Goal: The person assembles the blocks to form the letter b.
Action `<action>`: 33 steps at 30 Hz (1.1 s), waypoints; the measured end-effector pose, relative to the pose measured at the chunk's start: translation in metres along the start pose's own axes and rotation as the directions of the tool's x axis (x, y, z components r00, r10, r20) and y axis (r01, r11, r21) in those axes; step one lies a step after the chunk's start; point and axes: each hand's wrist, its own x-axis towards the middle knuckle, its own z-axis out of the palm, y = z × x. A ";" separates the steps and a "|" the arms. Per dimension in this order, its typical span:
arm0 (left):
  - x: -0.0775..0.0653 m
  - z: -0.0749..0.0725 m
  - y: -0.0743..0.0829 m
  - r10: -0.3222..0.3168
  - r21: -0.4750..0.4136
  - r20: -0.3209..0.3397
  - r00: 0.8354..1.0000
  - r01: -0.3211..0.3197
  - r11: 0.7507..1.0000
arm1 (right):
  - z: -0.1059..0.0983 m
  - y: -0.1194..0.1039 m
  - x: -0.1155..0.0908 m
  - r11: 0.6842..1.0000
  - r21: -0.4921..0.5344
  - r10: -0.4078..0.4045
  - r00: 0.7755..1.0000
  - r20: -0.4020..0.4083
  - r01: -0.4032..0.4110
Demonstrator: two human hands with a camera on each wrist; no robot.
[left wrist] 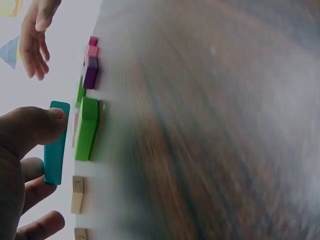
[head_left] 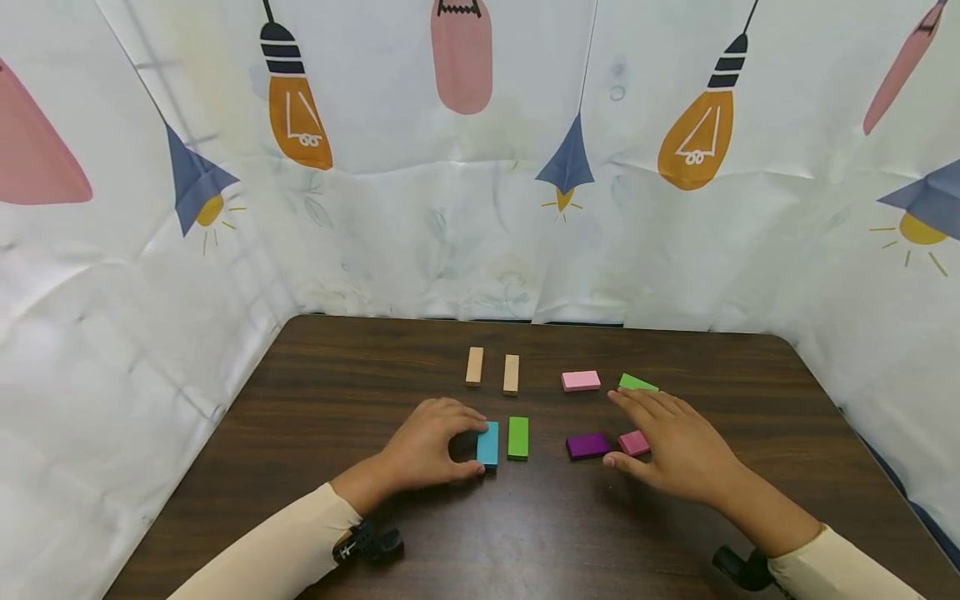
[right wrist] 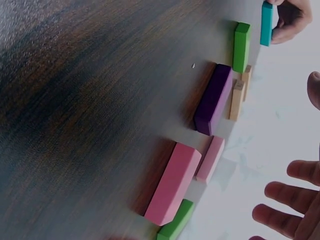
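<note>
My left hand (head_left: 435, 442) pinches a blue block (head_left: 487, 445) by its ends between thumb and fingers. In the left wrist view this block (left wrist: 56, 145) appears lifted off the table. Just right of it lies a green block (head_left: 518, 438). My right hand (head_left: 675, 446) hovers with fingers spread and holds nothing. Near its thumb are a purple block (head_left: 588, 447) and a dark pink block (head_left: 634, 442), the latter partly hidden by the hand in the head view. Past its fingertips a second green block (head_left: 637, 382) is partly covered.
Two plain wooden blocks, one left (head_left: 474, 367) and one right (head_left: 511, 375), lie farther back on the brown table (head_left: 360, 367). A light pink block (head_left: 581, 381) is right of them. A printed white curtain (head_left: 390, 233) stands behind the table's far edge.
</note>
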 end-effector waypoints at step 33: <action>-0.012 0.009 0.041 0.094 -0.002 0.008 0.996 -0.093 0.996 | 0.004 -0.004 -0.004 1.000 0.009 -0.007 1.000 0.004 0.007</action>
